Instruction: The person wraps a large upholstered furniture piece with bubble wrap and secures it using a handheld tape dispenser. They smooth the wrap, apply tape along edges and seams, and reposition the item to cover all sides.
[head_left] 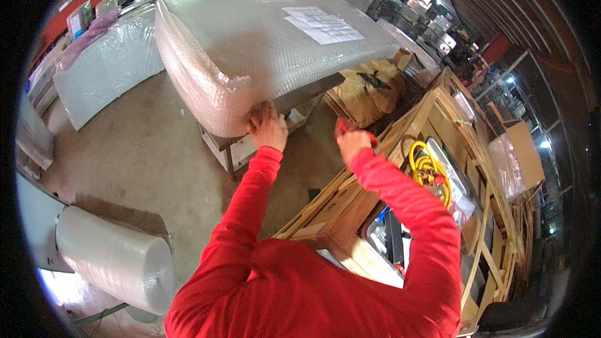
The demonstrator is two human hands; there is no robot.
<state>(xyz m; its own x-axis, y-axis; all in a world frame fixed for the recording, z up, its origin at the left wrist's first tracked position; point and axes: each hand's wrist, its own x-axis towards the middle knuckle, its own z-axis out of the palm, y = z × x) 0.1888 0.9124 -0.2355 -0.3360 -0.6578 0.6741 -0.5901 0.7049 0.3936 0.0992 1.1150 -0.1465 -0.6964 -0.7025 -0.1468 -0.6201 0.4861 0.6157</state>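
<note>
Holding a red thing [344, 126] in the right hand [355, 144], with the left hand [270, 128] at the lower edge of the bubble wrap [216, 37].

**Loaded counter [310, 91] and the floor [138, 112] around it**

The counter stands in the middle of the scene; only a part of its dark edge and some of its legs [228, 161] can be seen. Directly on it lies one wide bubble-wrapped piece [244, 25], which covers almost the whole top and, at the near corner, hides the edge also. The floor has a grey-brown colour and a dull surface, and it carries the counter's legs. On the right, a long wooden crate [335, 209] seems to stand on this floor. On the far left, a film-wrapped panel [109, 69] reaches down toward the floor with its lowest corner.
</note>
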